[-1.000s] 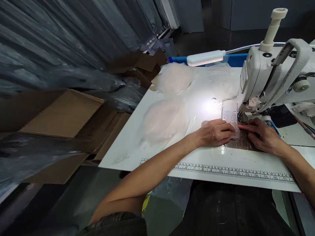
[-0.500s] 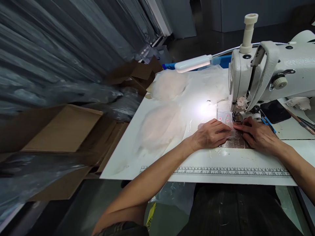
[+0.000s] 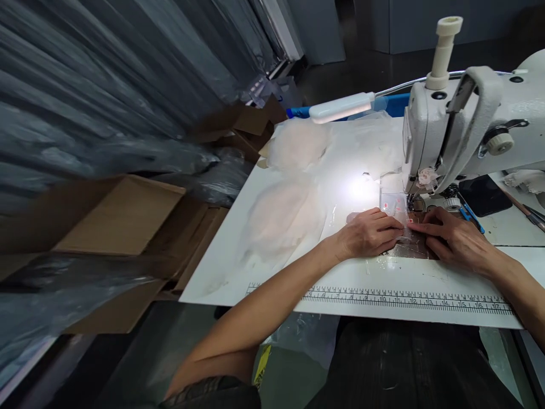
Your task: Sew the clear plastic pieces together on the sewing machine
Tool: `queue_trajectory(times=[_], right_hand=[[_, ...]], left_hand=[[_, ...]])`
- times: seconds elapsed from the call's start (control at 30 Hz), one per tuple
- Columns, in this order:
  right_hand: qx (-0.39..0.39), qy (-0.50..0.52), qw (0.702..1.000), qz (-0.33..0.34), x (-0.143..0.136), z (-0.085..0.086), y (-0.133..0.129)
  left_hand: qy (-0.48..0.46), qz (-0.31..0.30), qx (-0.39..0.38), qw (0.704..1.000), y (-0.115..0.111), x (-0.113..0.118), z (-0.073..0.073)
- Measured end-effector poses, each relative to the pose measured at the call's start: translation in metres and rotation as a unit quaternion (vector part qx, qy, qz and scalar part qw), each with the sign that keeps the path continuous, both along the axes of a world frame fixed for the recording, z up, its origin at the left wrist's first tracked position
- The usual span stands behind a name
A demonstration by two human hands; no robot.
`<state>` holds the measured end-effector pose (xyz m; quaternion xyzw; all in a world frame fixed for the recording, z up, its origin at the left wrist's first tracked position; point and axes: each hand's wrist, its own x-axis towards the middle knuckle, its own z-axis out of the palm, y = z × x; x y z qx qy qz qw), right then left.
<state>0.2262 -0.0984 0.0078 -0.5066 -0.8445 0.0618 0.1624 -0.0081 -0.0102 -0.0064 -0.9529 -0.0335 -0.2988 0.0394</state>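
A silvery grey curtain (image 3: pixel 128 68) fills the upper left of the frame. The white surface (image 3: pixel 221 272) spreads across the middle and right, and a white sewing machine (image 3: pixel 451 119) stands on it at upper right. An open cardboard box (image 3: pixel 119 221) sits at left. Two pale pink, gauzy bundles (image 3: pixel 283 216) lie left of centre, one above the other. A printed ruler scale (image 3: pixel 383 298) runs along the surface's lower edge.

Right of centre, the left hand (image 3: pixel 370 233) lies palm down with its fingers pressed together; its thumb is hidden, so I cannot tell whether the grip pinches anything. The right hand (image 3: pixel 457 238) has its grip spread, index finger stretched leftward and thumb apart. A white lamp bar (image 3: pixel 340 108) hangs above centre. Between the hands shows a brown shiny panel (image 3: pixel 413 249). A flat black object (image 3: pixel 485 194) rests at right. The clear piece (image 3: pixel 394 203) with red marks lies just left of the needle area, touched by both hands' fingertips. Blue snips (image 3: pixel 470 216) lie beyond the right hand.
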Motion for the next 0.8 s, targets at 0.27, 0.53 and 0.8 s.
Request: queue_trajectory(times=[0.27,0.53,0.8], right_hand=[[0.036,-0.009,0.998,0.050,-0.003,0.002,-0.002],[0.035,-0.027,0.998,0.042,-0.004,0.000,-0.002],[0.018,-0.027,0.999,0.030,-0.005,0.002,-0.002]], left_hand=[[0.003,0.009,-0.004,1.000,0.000,-0.003,-0.006],[0.008,0.011,-0.013,1.000,0.001,-0.002,-0.007],[-0.002,0.046,-0.030,0.998,0.005,-0.008,0.006]])
